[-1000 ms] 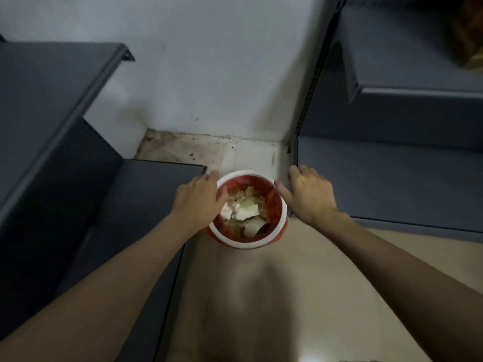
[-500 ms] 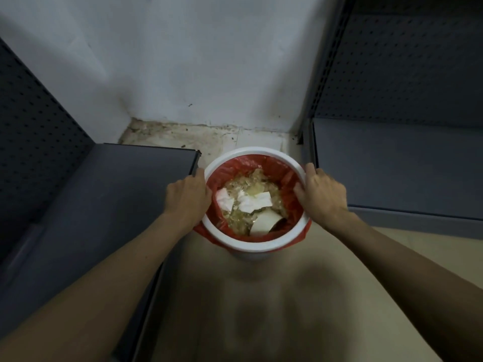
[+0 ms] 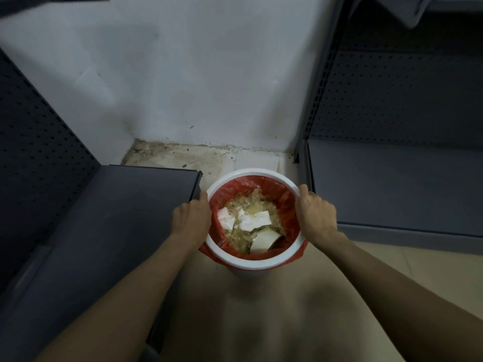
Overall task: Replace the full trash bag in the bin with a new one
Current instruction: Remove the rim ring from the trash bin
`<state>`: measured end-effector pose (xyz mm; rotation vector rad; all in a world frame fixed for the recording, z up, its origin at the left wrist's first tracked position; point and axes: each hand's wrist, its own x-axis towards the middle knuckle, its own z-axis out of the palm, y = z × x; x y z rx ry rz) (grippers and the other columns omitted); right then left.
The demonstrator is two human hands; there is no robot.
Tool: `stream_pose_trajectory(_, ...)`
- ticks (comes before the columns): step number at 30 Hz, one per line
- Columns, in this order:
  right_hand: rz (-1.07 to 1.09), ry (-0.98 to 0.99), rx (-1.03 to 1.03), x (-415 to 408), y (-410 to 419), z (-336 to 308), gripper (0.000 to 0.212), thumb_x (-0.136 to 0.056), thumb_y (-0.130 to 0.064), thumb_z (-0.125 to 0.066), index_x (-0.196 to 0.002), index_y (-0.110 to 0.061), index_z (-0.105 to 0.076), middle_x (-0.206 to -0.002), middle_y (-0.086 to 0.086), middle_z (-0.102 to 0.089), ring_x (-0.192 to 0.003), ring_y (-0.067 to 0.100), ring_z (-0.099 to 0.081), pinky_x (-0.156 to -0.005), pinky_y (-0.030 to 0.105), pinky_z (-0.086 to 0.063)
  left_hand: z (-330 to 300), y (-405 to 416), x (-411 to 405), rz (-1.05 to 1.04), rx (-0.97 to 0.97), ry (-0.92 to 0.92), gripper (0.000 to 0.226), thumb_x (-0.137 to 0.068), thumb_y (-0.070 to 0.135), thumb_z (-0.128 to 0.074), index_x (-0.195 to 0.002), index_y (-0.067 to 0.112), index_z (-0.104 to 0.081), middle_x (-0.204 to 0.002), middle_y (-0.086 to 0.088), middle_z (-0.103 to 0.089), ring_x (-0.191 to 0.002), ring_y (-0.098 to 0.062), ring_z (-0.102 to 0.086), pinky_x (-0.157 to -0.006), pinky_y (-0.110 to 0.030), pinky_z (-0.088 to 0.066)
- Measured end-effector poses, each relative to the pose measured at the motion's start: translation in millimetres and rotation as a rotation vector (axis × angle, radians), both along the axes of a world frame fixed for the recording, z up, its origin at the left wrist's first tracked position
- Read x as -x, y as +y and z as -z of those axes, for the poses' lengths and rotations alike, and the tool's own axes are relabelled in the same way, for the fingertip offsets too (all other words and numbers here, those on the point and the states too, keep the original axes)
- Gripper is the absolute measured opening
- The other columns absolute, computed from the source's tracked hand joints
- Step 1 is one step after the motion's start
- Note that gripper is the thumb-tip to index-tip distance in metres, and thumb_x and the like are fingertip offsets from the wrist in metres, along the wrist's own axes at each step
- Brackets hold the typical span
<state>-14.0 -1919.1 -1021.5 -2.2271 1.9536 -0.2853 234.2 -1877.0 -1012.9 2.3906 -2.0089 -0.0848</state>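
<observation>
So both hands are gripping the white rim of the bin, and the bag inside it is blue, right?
Not quite: the bag is red, not blue, as the head view shows. The rest holds: the left hand and right hand grip the white rim of the bin on opposite sides.

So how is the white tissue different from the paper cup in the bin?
The tissue is crumpled and flat, lying mid-pile; the paper cup is stiff, round and tipped on its side near the front edge. The tissue is bright white, the cup creamier. Both sit on top of the rubbish in the red bag.

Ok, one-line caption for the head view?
Both hands, left hand and right hand, grip the white bin lined with a full red bag.
</observation>
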Motion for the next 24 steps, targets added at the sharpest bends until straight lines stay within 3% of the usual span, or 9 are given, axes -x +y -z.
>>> stream_pose_trajectory(4,-0.009,0.019,0.034,2,-4,-17,0.018,-0.098,-0.02,-0.051,-0.111,-0.011,-0.044,-0.09,0.008,-0.064,-0.066,0.023,-0.062,-0.063,0.039,-0.057,-18,1,3,-0.011,0.054,0.04,0.025,-0.105,0.023,-0.031,-0.119,0.01,-0.047,-0.092,-0.008,-0.067,-0.063,-0.019,-0.053,-0.057,-0.031,-0.04)
stream_pose_trajectory(10,-0.007,0.027,0.084,14,-8,-40,0.018,-0.097,-0.014,-0.051,-0.109,-0.012,-0.039,-0.083,0.008,-0.063,-0.059,0.025,-0.059,-0.055,0.042,-0.054,-42,-6,8,0.022,0.145,0.094,0.025,-0.104,0.024,-0.035,-0.115,0.01,-0.051,-0.085,-0.008,-0.067,-0.065,-0.024,-0.064,-0.058,-0.036,-0.053)
stream_pose_trajectory(14,0.027,0.053,0.098,44,-2,-53,0.016,-0.098,-0.014,-0.045,-0.111,-0.009,-0.038,-0.08,0.008,-0.057,-0.058,0.026,-0.052,-0.051,0.037,-0.041,-55,-12,33,0.073,0.176,0.075,0.021,-0.103,0.023,-0.038,-0.113,0.009,-0.05,-0.077,-0.004,-0.058,-0.06,-0.023,-0.056,-0.054,-0.032,-0.042)
stream_pose_trajectory(19,0.171,0.074,0.151,99,12,-61,0.008,-0.1,-0.012,-0.038,-0.106,-0.007,-0.04,-0.075,0.011,-0.058,-0.051,0.026,-0.045,-0.046,0.033,-0.032,-62,-26,85,0.168,0.196,0.067,0.02,-0.101,0.025,-0.041,-0.114,0.012,-0.049,-0.077,-0.004,-0.064,-0.06,-0.024,-0.06,-0.054,-0.034,-0.048)
stream_pose_trajectory(24,0.338,0.086,0.163,169,40,-51,0.007,-0.099,-0.011,-0.039,-0.103,-0.005,-0.039,-0.082,0.019,-0.067,-0.066,0.042,-0.063,-0.055,0.043,-0.046,-49,-29,157,0.307,0.183,0.104,0.024,-0.1,0.023,-0.041,-0.12,0.01,-0.046,-0.082,-0.009,-0.068,-0.071,-0.034,-0.067,-0.055,-0.036,-0.041)
